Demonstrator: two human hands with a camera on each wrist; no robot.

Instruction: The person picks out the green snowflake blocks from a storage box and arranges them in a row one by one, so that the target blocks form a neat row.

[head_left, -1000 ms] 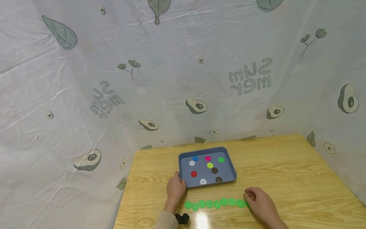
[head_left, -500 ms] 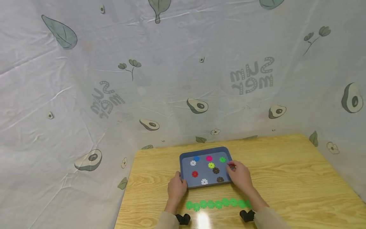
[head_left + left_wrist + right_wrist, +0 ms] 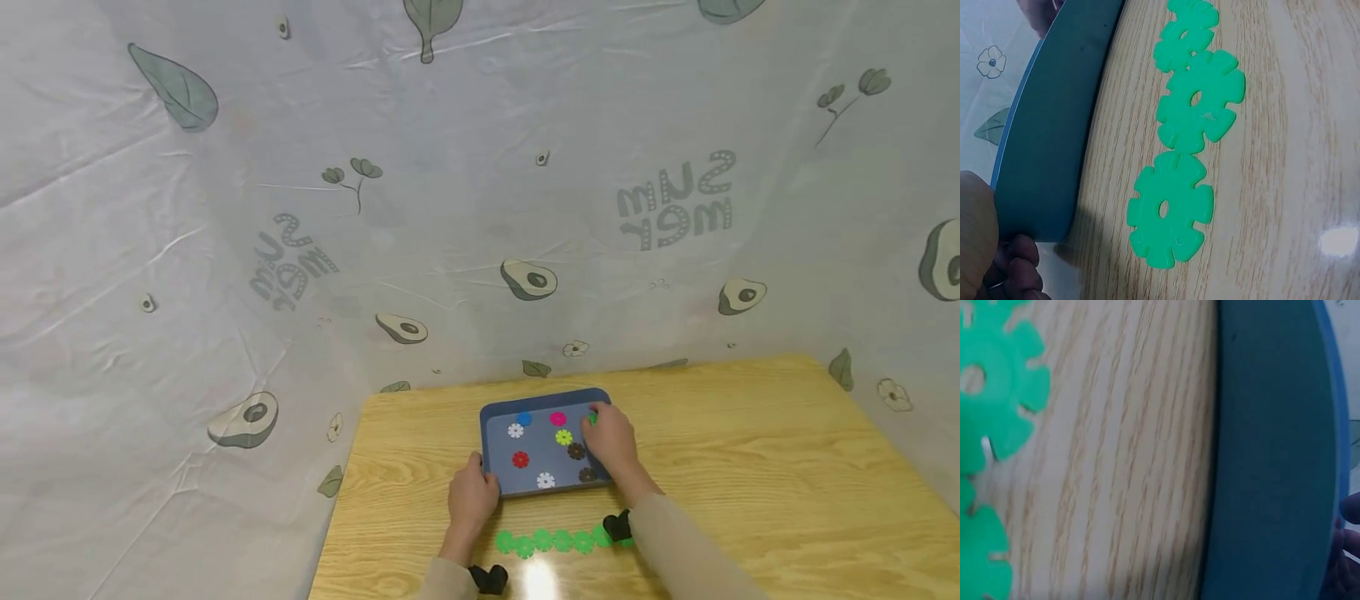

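Note:
My left hand (image 3: 472,495) holds the blue-grey tray (image 3: 491,454) at its front left corner; in the left wrist view, fingers (image 3: 1022,262) curl under the corner. Inside the tray's right side is my right hand (image 3: 611,439), its fingertips at a green snowflake disc (image 3: 593,417) that they partly cover. I cannot tell whether they pinch it. A row of linked green snowflake discs (image 3: 562,541) lies on the table in front of the tray, its right end hidden under my right forearm. The left wrist view shows the discs' notched edges and central holes (image 3: 1172,209) up close.
Spread in the tray are a red disc (image 3: 521,459), a yellow disc (image 3: 563,437), a pink disc (image 3: 558,419), a blue disc (image 3: 524,419), and white and brown ones. Patterned cloth (image 3: 450,208) hangs behind the wooden table (image 3: 750,467).
My right hand has gone from the right end of the green row, up over the tray's right edge, to the green disc inside. The left hand stays at the tray corner.

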